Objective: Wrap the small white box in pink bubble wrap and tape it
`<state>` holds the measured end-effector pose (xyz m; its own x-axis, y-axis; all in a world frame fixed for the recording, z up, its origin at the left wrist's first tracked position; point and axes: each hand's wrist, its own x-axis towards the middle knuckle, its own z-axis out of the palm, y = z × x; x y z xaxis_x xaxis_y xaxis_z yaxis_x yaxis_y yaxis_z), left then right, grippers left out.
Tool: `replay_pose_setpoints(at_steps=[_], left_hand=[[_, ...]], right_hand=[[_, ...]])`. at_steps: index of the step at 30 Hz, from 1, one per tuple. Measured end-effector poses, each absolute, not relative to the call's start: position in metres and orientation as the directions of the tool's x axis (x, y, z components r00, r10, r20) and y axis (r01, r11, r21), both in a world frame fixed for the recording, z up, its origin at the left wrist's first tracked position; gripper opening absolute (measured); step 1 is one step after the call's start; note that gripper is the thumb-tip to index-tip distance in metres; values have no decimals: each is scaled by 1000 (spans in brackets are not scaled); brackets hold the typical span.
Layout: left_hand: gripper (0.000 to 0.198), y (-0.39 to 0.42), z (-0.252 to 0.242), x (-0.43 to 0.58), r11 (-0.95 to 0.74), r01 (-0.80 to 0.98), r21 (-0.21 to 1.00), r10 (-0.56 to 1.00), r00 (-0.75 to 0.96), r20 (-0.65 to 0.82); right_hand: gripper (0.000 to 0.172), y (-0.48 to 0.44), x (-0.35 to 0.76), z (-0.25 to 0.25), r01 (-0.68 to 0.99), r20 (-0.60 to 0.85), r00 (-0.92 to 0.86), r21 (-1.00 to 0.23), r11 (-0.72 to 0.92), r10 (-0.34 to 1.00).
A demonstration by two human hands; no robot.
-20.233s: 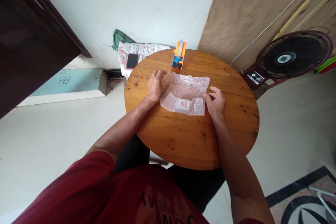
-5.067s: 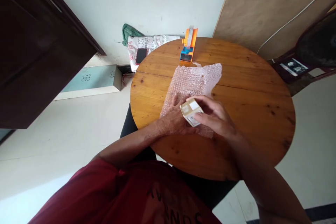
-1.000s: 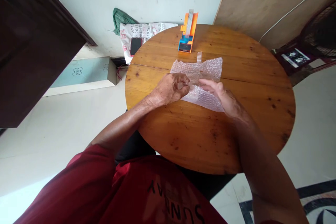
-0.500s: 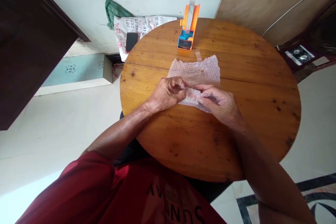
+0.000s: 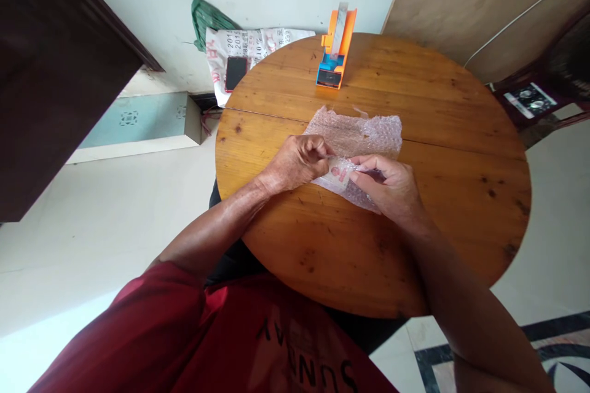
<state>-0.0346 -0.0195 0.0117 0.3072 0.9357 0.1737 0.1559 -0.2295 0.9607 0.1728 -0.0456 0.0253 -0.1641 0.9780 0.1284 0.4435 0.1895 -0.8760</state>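
A sheet of bubble wrap point(image 5: 354, 132) lies on the round wooden table, and its near part surrounds a small whitish item with red print point(image 5: 340, 172). I cannot make out what that item is. At its left end my left hand point(image 5: 295, 163) is closed in a pinch on the bubble wrap. My right hand point(image 5: 394, 187) grips the wrap on the right side, thumb and fingers together beside the red print. A clear strip of tape point(image 5: 361, 112) shows at the far edge of the wrap.
An orange and blue tape dispenser point(image 5: 336, 49) stands near the table's point(image 5: 461, 196) far edge. Left of the table, a black phone point(image 5: 235, 73) rests on a printed white sack point(image 5: 216, 67). A wall rises close behind, with a green bag point(image 5: 207, 21) against it.
The bubble wrap has shifted right and turned slightly, its near right corner coming towards me. Both hands keep their pinch. The view has moved a little.
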Motion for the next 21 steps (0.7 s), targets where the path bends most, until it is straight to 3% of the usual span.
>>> replay_pose_setpoints(at_steps=[7, 14, 18, 21], left_hand=[[6, -16, 10, -36, -180, 120, 976, 930, 343, 129], [11, -16, 12, -39, -147, 151, 977, 927, 367, 83], [25, -18, 15, -38, -97, 146, 985, 934, 356, 39], [21, -18, 13, -38, -94, 160, 983, 921, 389, 25]], right_hand=[[13, -47, 172, 25, 423, 63, -132, -899, 114, 989], [18, -46, 170, 24, 454, 108, -141, -876, 161, 984], [18, -46, 170, 23, 439, 120, -156, -881, 178, 980], [15, -46, 170, 23, 439, 134, -151, -878, 188, 979]])
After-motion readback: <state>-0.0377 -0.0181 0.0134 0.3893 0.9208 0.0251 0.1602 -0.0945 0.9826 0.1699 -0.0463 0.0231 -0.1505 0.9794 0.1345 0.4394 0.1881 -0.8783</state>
